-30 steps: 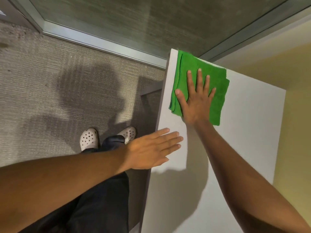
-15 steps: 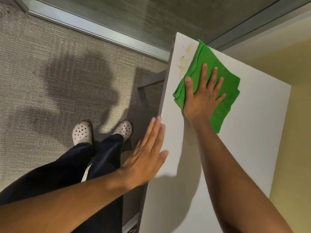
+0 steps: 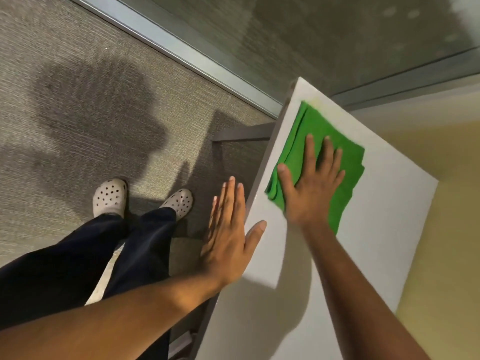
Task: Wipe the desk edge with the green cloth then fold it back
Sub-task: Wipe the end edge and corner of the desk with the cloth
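Note:
A folded green cloth (image 3: pixel 319 131) lies flat on the white desk (image 3: pixel 394 216), close to its left edge and far corner. My right hand (image 3: pixel 311 185) presses down on the cloth with fingers spread and palm flat. My left hand (image 3: pixel 228 242) is held flat against the desk's left edge, fingers straight, thumb resting over the top surface; it holds nothing. A faint yellowish smear shows just beyond the cloth near the far corner.
Grey carpet (image 3: pixel 78 113) lies left of the desk, where my legs in dark trousers and white perforated clogs (image 3: pixel 110 196) stand. A metal-framed glass partition (image 3: pixel 197 58) runs behind the desk. A yellow wall (image 3: pixel 446 229) borders the desk's right side.
My right hand has slid the cloth back over the stained far corner near the left edge. My left hand shifted from the desk top to flat against the desk's side edge.

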A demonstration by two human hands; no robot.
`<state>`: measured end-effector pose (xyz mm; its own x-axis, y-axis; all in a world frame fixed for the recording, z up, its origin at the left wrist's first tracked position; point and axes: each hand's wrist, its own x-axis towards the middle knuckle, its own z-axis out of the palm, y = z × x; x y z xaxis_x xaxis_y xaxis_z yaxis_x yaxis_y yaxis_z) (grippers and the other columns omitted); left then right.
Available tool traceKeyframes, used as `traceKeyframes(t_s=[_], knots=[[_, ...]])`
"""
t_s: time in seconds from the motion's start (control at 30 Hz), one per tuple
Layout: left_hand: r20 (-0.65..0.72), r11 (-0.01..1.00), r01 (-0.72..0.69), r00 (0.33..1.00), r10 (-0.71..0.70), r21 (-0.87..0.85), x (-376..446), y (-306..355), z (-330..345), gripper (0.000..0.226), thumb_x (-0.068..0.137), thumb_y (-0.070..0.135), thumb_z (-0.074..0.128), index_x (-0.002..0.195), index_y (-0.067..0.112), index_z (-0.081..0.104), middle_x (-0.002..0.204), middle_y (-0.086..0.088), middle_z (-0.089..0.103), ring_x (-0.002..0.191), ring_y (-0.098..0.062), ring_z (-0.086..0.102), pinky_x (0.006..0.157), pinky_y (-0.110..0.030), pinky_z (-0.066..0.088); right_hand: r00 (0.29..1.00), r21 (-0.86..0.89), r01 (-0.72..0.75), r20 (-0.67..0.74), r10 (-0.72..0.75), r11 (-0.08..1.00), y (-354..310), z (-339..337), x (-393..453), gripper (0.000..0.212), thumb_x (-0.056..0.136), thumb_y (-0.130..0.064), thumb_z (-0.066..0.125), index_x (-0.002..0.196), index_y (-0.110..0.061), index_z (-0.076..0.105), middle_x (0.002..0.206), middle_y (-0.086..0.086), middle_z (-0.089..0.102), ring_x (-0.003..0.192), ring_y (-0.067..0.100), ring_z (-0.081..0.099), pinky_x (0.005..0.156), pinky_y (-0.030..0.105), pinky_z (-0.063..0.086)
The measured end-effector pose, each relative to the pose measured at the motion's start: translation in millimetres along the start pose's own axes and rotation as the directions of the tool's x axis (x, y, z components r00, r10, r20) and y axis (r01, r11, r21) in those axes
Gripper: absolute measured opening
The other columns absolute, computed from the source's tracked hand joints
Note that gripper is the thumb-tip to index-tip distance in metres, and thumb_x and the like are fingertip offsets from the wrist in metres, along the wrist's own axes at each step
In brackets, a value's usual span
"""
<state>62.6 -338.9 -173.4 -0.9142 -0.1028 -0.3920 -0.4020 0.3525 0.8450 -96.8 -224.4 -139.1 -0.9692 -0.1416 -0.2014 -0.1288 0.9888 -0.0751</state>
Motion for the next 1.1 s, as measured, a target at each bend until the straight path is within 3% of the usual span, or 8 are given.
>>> traceKeyframes(t_s=[0.13, 0.33, 0.4, 0.5, 0.67, 0.83, 1.1], knots=[[0.019, 1.0, -0.024, 1.0, 0.025, -0.004, 1.7, 0.5, -2.5, 0.08, 0.108, 0.057, 0.029, 0.164, 0.024, -0.018, 0.177, -0.001, -0.025, 0.162, -0.01, -0.024, 0.133, -0.034, -0.013, 0.998, 0.05, -0.041, -0.037, 0.043, 0.998, -7.2, -6.9, 59.3, 0.077, 0.1, -0.076, 0.021, 0.168, -0.042, 0.011, 0.18, -0.003, 0.001, 0.166, 0.037, -0.005, 0.126, 0.075, 0.001], [-0.001, 0.997, -0.014, 1.0, 0.014, -0.082, 22.0, 11.1, -9.4, 0.086, 0.102, 0.047, 0.034, 0.169, 0.011, -0.007, 0.178, -0.008, -0.018, 0.165, -0.017, -0.018, 0.135, -0.041, -0.005, 1.0, 0.064, -0.022, 0.002, 0.021, 0.998, -2.9, 1.3, -4.4, 0.069, 0.106, -0.067, 0.016, 0.168, -0.042, 0.003, 0.18, -0.006, -0.003, 0.167, 0.029, -0.008, 0.129, 0.069, 0.0], [-0.005, 0.993, 0.008, 1.0, -0.008, -0.114, 37.1, 18.2, -10.8, 0.085, 0.102, 0.041, 0.038, 0.169, 0.008, -0.004, 0.179, -0.011, -0.015, 0.166, -0.021, -0.015, 0.135, -0.046, -0.001, 0.999, 0.033, 0.012, 0.033, -0.013, 0.999, 6.4, -2.1, -26.3, 0.074, 0.103, -0.075, 0.019, 0.168, -0.042, 0.007, 0.18, -0.003, 0.003, 0.167, 0.029, 0.0, 0.13, 0.067, 0.007], [-0.022, 0.99, -0.005, 1.0, 0.002, -0.139, 44.2, 19.3, -5.8, 0.079, 0.107, 0.042, 0.035, 0.17, 0.011, 0.0, 0.18, -0.01, -0.011, 0.166, -0.022, -0.012, 0.135, -0.05, 0.006, 0.995, -0.034, 0.096, -0.006, -0.097, 0.995, 17.8, -10.4, -15.5, 0.086, 0.096, -0.084, 0.028, 0.165, -0.033, 0.028, 0.172, 0.011, 0.026, 0.159, 0.038, 0.024, 0.126, 0.062, 0.024], [-0.067, 0.993, -0.078, 0.995, 0.073, -0.085, 44.2, 15.8, -1.8, 0.07, 0.113, 0.046, 0.028, 0.17, 0.025, -0.006, 0.18, 0.003, -0.016, 0.166, -0.018, -0.015, 0.135, -0.044, 0.005, 0.989, 0.004, 0.146, 0.002, -0.146, 0.989, 17.6, -8.8, 43.5, 0.081, 0.1, -0.077, 0.029, 0.169, -0.037, 0.013, 0.18, -0.003, 0.004, 0.167, 0.03, -0.003, 0.128, 0.069, -0.001], [-0.032, 0.938, -0.287, 0.954, 0.298, 0.195, 42.6, 19.5, -6.4, 0.065, 0.113, 0.022, 0.033, 0.17, 0.011, 0.005, 0.18, -0.009, -0.008, 0.167, -0.025, -0.003, 0.135, -0.043, 0.005, 0.994, 0.061, 0.096, -0.059, -0.092, 0.993, 23.3, -10.0, 64.0, 0.07, 0.106, -0.067, 0.026, 0.169, -0.037, 0.014, 0.18, -0.006, 0.008, 0.167, 0.027, -0.001, 0.129, 0.069, 0.002], [-0.049, 0.946, -0.262, 0.96, 0.276, 0.193, 40.7, 19.3, -5.2, 0.067, 0.112, 0.027, 0.028, 0.17, 0.009, 0.0, 0.181, -0.006, -0.008, 0.167, -0.018, -0.004, 0.136, -0.045, 0.007, 0.976, 0.016, 0.216, 0.02, -0.216, 0.976, 37.9, 2.6, 2.8, 0.063, 0.108, -0.065, 0.02, 0.166, -0.048, 0.004, 0.18, -0.009, 0.0, 0.167, 0.024, -0.007, 0.131, 0.067, -0.001]])
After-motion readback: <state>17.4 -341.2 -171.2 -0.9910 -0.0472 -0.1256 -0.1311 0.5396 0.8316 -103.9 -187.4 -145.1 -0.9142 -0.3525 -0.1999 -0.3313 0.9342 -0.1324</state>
